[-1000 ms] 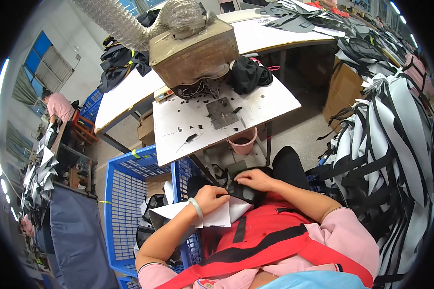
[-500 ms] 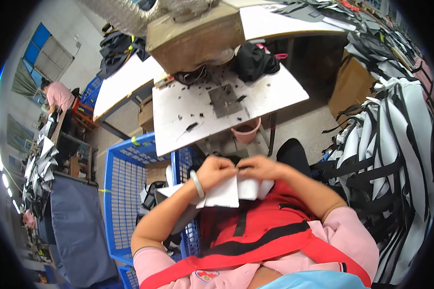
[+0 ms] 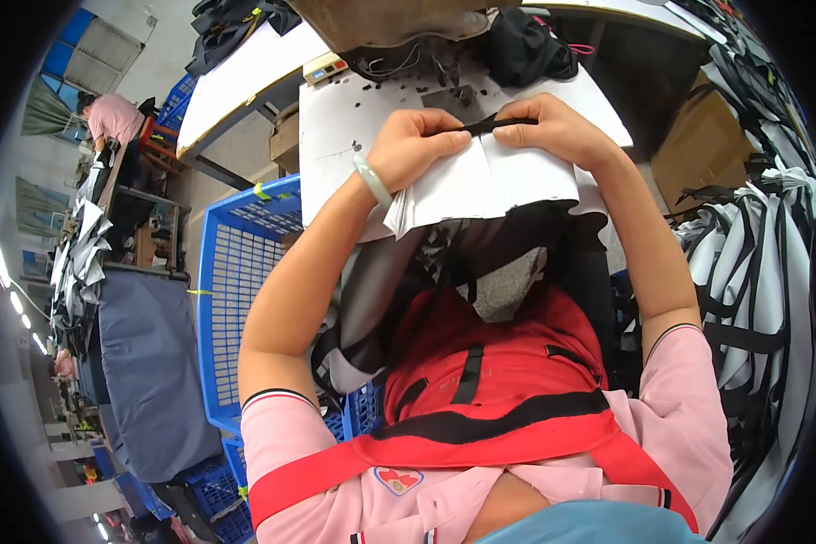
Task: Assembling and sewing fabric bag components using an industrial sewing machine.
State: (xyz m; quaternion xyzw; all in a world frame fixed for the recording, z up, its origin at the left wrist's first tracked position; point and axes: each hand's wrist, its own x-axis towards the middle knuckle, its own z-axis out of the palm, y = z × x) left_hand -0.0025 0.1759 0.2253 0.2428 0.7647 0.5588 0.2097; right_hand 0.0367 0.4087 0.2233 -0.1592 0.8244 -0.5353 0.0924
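The fingertips of the left hand (image 3: 414, 145) are pressed together in a pinch on one end of a narrow black fabric strap (image 3: 497, 123), and the fingertips of the right hand (image 3: 555, 132) pinch its other end, so the strap runs taut and nearly level between the two hands. Both hands also rest on the upper edge of a white sheet of stiff fabric or paper (image 3: 485, 181), which hangs from the strap line toward the person's lap. A pale green bangle (image 3: 372, 179) circles the left wrist. Beneath the sheet lies a bundle of black and grey cloth pieces (image 3: 494, 263), and below that a red fabric panel with black straps (image 3: 480, 363) spreads across the lap. Beyond the hands stands a white work table (image 3: 335, 127) scattered with small dark scraps, with a sewing machine (image 3: 399, 23) at its far edge. A blue plastic lattice crate (image 3: 236, 272) stands just beside the left forearm. At the far left another person in a pink shirt (image 3: 111, 118) bends over a bench.
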